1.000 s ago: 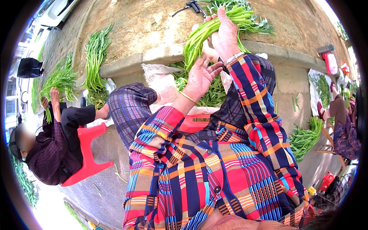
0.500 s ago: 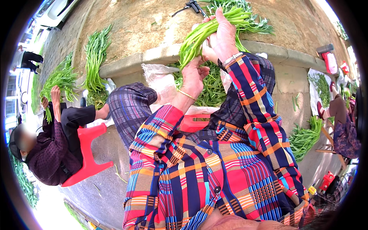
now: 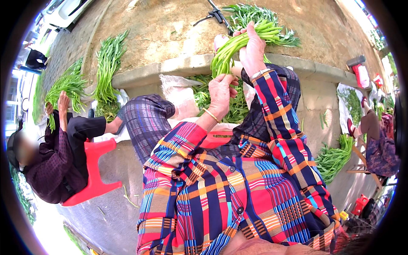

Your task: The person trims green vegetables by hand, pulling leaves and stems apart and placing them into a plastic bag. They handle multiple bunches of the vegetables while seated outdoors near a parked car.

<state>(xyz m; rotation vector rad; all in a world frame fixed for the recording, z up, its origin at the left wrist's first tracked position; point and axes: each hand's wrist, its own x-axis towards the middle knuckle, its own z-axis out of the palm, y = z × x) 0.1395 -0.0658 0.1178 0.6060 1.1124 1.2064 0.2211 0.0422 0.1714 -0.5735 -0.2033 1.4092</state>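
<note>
My right hand (image 3: 253,52) is wrapped round a bunch of water spinach (image 3: 228,52), raised in front of me above the curb. Its pale green stems bend down to the left, and the leafy end lies to the right. Below it, my left hand (image 3: 221,97) is closed at the lower stem ends, thumb and fingers pinched together. The fingertips partly hide what they grip. Between my knees, loose green leaves and stems (image 3: 234,102) lie on a white plastic sack (image 3: 180,100).
More water spinach (image 3: 250,15) lies beyond the curb (image 3: 187,65), near a black stand (image 3: 217,16). Another bunch (image 3: 108,63) stands to the left, beside a person on a red stool (image 3: 98,170) holding greens. At right lies a pile of greens (image 3: 335,159) near another seated person.
The bunch and both hands sit slightly lower and farther right in the picture. My left hand's fingers have drawn closer together at the stem ends. My right hand keeps its hold.
</note>
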